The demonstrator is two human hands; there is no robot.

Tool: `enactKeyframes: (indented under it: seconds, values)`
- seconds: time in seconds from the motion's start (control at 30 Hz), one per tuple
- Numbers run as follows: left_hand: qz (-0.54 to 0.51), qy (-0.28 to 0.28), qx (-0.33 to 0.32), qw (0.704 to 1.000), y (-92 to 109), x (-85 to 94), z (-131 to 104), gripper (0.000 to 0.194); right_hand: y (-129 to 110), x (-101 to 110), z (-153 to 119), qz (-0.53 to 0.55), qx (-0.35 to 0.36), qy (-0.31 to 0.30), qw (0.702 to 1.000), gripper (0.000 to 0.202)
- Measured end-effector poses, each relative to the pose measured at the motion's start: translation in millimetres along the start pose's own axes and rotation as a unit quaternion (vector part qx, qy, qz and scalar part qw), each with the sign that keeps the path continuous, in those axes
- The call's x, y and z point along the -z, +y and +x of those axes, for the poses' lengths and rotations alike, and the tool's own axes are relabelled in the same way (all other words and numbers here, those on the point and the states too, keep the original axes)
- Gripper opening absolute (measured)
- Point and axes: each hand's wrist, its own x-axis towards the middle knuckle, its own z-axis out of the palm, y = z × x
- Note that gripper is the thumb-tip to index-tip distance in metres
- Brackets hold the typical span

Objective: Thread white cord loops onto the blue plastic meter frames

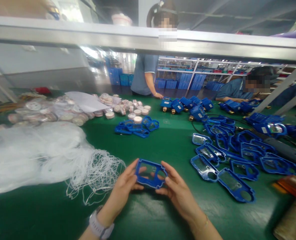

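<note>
Between my two hands is a blue plastic cover frame (148, 181) with a clear window and a round hole near its right end. My left hand (126, 180) grips its left end, thumb in front and fingers behind. On the right end, my right hand (175, 184) is closed in the same way. The frame is held above the green tabletop (148, 213), slightly tilted. Left of my left hand lies a tangle of thin white cords (95, 173). To the right, several similar blue covers (235, 185) are spread over the table.
White plastic bags (30, 153) cover the left side. Behind them are many white tape rolls (138, 119) and a small group of blue covers (135, 128). Blue devices with brass fittings (197, 112) stand at the back. An orange-handled tool (294, 185) lies right. Two co-workers are across the table, under a shelf beam (88, 33).
</note>
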Motion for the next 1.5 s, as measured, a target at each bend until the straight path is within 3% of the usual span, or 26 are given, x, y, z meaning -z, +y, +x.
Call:
enactKeyframes:
  seconds: [0.37,0.7,1.07,1.33,1.5]
  values:
    - [0.095,0.008,-0.076,0.993,-5,-1.3,-4,0.055,-1,-3,2,0.012,0.005,0.025,1.000,0.041]
    - [0.088,0.007,-0.076,0.993,-10,-3.4,-2,0.064,7,-6,-2,-0.006,0.023,0.029,0.999,0.039]
    - [0.022,0.011,-0.083,0.996,-22,-18.3,-6,0.081,18,-11,-2,-0.030,0.029,0.040,0.998,0.039]
    - [0.017,-0.015,-0.055,0.998,-10,-27.4,-12,0.096,26,-12,-3,-0.037,0.033,0.037,0.998,0.042]
    - [0.032,0.032,-0.049,0.998,-6,-30.6,-14,0.104,27,-13,-6,-0.042,0.035,0.010,0.998,0.052]
